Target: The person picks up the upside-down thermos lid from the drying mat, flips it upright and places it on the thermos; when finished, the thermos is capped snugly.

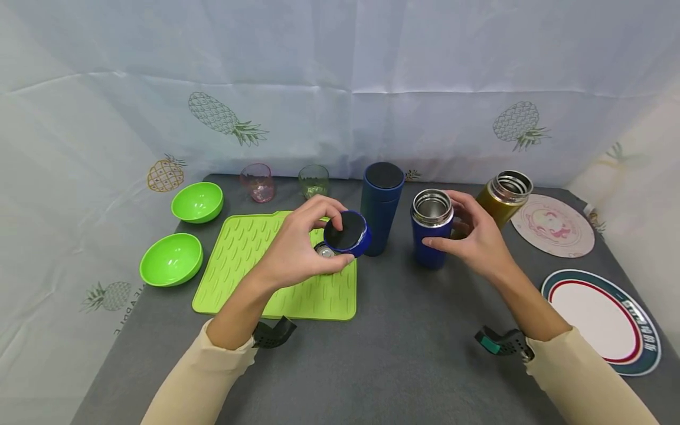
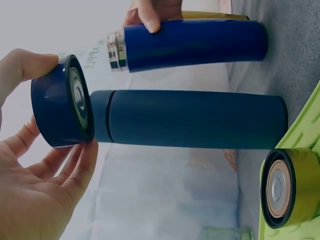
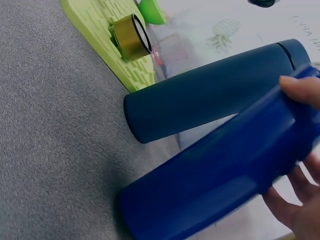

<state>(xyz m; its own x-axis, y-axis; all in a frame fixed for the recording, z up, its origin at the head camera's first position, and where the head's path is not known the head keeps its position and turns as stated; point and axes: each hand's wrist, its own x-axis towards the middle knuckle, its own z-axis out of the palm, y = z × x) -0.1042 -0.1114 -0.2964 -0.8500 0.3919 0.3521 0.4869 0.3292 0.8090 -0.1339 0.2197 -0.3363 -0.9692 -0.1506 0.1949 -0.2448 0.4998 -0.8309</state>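
Observation:
My left hand [image 1: 305, 245] pinches a blue thermos lid [image 1: 357, 233] between thumb and fingers, raised over the right part of a green drying mat [image 1: 310, 298]. In the left wrist view the lid's dark rim and metal inside face the bottles. My right hand [image 1: 473, 236] grips an uncapped blue thermos [image 1: 429, 251] near its top, the steel mouth showing. A closed dark-blue thermos [image 1: 378, 218] stands between both hands. A gold lid [image 2: 302, 187] sits inside-up on the mat, mostly hidden behind the left hand in the head view.
Behind the right hand stands an uncapped gold thermos [image 1: 496, 206]. Two green bowls [image 1: 172, 265] are at the left. A pink glass [image 1: 257, 183] and a greenish glass [image 1: 313, 180] stand at the back. A pink round mat [image 1: 558, 227] and an oval plate [image 1: 595, 319] lie at the right.

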